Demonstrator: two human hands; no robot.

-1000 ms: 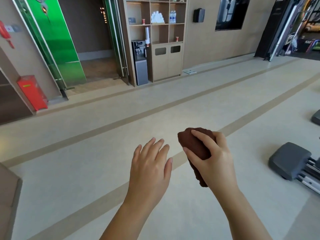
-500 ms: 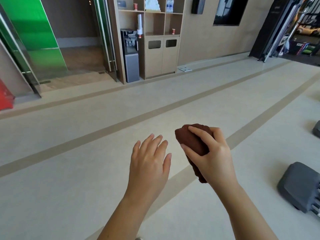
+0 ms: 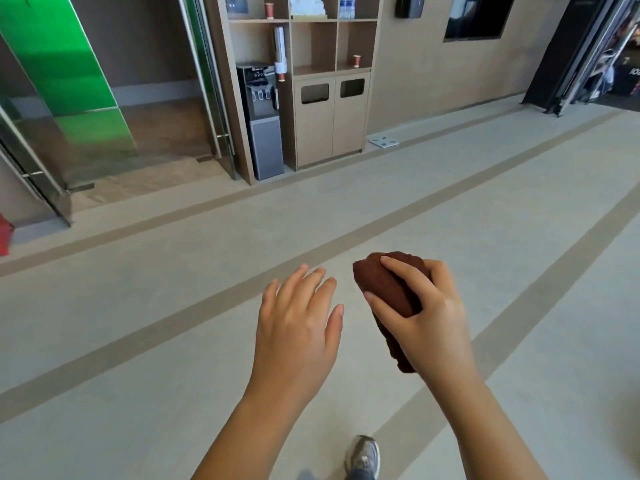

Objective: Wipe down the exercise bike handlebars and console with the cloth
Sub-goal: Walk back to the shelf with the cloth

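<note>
Head camera, gym floor: a person's right hand (image 3: 426, 317) grips a bunched brown cloth (image 3: 384, 285), thumb and fingers curled round its upper end while the rest hangs below the palm. The left hand (image 3: 298, 320) is held just beside it but apart from the cloth, palm down, fingers straight and slightly spread, holding nothing. Both are raised in front of the body above the pale floor (image 3: 121, 292), over one of its darker stripes (image 3: 138, 342). A grey shoe (image 3: 363, 453) shows at the bottom of the view.

The exercise bike, its handlebars and its console are nowhere in view, so the wiping appears not yet begun. The step in hand is judged to be carrying the cloth to the machine. To do it well, the right hand needs a firm enough grip that none of the cloth trails or drops. On arrival the cloth would best be opened into a flat pad, with the free left hand steadying a bar while the right wipes along it. The console likely calls for lighter pressure.

Along the floor's far edge stand a wooden shelf unit (image 3: 311, 39) with paper cups (image 3: 356, 59) and bottles (image 3: 346, 6), and a water dispenser (image 3: 261, 119) at its left side. Green-tinted glass doors (image 3: 69, 81) stand toward the far left corner. Dark gym equipment (image 3: 571, 64) fills the far right corner.
</note>
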